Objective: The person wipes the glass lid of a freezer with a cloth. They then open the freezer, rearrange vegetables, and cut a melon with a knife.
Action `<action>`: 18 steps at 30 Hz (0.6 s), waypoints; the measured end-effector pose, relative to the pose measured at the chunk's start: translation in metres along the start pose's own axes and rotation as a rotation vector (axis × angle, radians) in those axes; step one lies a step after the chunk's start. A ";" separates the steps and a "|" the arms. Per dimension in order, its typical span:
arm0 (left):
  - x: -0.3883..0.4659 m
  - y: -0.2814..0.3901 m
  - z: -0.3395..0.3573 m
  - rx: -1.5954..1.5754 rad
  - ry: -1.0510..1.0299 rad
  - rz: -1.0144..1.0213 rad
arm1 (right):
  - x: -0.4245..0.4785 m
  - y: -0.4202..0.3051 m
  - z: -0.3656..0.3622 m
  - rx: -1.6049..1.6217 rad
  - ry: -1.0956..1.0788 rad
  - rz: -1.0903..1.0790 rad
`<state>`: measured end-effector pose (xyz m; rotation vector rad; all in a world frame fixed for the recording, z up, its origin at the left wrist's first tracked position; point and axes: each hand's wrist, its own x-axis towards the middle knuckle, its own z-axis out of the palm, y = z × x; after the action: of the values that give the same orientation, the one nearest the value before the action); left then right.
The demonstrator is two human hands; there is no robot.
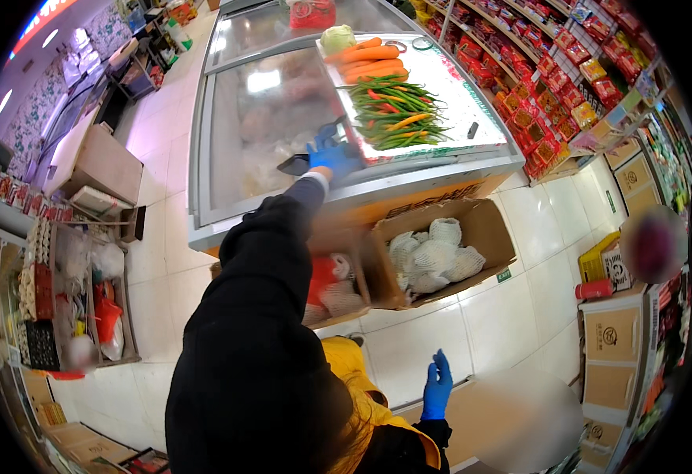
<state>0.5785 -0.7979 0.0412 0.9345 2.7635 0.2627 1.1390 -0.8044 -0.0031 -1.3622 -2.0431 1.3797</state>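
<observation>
My left hand [329,155], in a blue glove and blurred, is over the edge of a glass-topped chest freezer [215,136], beside a white foam tray [470,118]. Dark objects [294,165] lie by its wrist and fingertips; whether it grips one I cannot tell. On the tray are green chili peppers [396,112] with some red and orange ones, several carrots [369,59], a cabbage [338,39] and a small dark object [472,130]. My right hand [437,385], also blue-gloved, hangs low over the floor, fingers extended, holding nothing.
Below the freezer stand cardboard boxes [500,237] with produce in white foam netting [440,255]. Shelves of red snack packets [535,130] rise at right, with stacked cartons [612,338] lower down. A crate of bags [115,349] and egg trays [29,290] are at left.
</observation>
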 end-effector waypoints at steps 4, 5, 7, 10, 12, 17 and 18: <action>0.029 -0.028 0.035 -0.211 0.077 0.247 | 0.071 0.019 -0.102 0.147 0.143 0.078; 0.031 -0.037 0.030 -0.343 0.002 0.341 | 0.091 0.025 -0.128 0.152 0.162 0.096; 0.011 -0.074 0.020 -0.324 0.032 0.061 | 0.135 0.043 -0.181 0.236 0.161 0.145; -0.024 0.048 -0.010 0.164 0.268 -0.690 | 0.203 0.082 -0.272 0.437 0.192 0.230; -0.049 0.073 0.014 0.092 0.755 -0.509 | 0.258 0.105 -0.322 0.555 0.170 0.294; -0.083 0.310 0.135 -1.273 0.605 -0.150 | 0.433 0.089 -0.384 1.018 -0.253 0.225; -0.097 0.412 0.122 -0.991 0.438 -0.131 | 0.462 0.082 -0.374 1.061 -0.335 0.228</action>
<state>0.9222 -0.5230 0.0344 0.4395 2.4415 1.7593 1.2145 -0.2092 0.0014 -0.8949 -0.9304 2.3912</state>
